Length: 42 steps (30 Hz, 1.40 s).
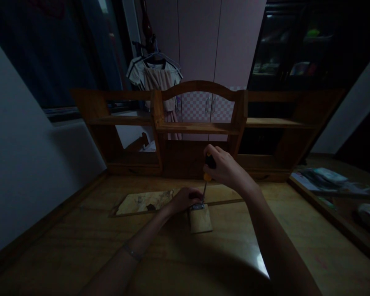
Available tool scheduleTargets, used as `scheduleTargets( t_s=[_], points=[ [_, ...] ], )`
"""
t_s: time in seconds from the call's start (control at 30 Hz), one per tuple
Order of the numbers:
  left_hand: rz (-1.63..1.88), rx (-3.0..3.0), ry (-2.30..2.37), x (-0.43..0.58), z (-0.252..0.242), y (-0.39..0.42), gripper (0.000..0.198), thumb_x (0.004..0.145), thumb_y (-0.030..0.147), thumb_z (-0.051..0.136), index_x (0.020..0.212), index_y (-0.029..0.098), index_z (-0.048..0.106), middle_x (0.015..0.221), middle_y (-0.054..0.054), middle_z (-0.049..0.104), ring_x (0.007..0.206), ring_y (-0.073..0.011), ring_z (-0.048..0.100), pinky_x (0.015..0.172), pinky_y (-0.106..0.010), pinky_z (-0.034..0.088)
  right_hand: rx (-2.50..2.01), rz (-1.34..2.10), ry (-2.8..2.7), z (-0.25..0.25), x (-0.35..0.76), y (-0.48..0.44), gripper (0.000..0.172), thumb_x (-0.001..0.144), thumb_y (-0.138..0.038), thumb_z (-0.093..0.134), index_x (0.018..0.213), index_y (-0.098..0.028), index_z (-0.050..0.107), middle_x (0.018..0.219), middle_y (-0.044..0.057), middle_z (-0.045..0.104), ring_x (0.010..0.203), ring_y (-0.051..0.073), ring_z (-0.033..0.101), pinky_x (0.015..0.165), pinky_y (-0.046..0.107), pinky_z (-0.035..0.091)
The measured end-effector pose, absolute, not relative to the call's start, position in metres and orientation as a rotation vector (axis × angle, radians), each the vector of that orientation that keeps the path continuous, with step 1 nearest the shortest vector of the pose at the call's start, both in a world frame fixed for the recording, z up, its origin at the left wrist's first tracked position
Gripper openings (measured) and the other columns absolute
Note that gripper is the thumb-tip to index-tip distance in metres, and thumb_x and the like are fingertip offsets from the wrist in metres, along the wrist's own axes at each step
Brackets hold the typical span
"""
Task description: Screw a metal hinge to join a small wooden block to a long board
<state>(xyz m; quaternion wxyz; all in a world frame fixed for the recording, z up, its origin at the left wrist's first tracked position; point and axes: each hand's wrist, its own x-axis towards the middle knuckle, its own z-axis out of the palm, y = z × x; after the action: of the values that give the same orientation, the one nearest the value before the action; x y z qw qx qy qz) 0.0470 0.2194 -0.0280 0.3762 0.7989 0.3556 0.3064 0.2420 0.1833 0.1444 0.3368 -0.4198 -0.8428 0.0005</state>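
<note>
My right hand (223,166) is closed round the black and yellow handle of a screwdriver (207,174), held nearly upright. Its tip meets a small metal hinge (197,206) at the top edge of a small wooden piece (200,220) lying on the desk. My left hand (185,198) is curled beside the hinge, fingers pressed on it or on the wood beneath. A longer flat wooden panel (143,202) lies just left of the hinge, behind my left hand.
A wooden desk (80,242) carries a hutch with shelves (197,127) along its back edge. Clothes hang on a hanger (156,74) behind it, before a pink wardrobe. Papers and objects (329,179) lie at the right. A white wall stands on the left.
</note>
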Motion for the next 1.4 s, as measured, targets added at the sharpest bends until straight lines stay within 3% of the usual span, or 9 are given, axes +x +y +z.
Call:
scheduleTargets(
  t_s=[1.4],
  points=[
    [0.827,2.005,0.851,0.052,-0.017,0.212,0.015,0.079,0.017,0.068,0.093,0.012,0.071,0.092,-0.004,0.07,0.085,-0.015,0.064,0.079,-0.022,0.047,-1.068,-0.031,-2.24,0.148,0.239,0.177,0.03,0.082,-0.01,0.067,0.104,-0.019,0.05,0.095,0.003,0.051,0.08,0.018,0.052,0.077,0.028,0.04]
  ],
)
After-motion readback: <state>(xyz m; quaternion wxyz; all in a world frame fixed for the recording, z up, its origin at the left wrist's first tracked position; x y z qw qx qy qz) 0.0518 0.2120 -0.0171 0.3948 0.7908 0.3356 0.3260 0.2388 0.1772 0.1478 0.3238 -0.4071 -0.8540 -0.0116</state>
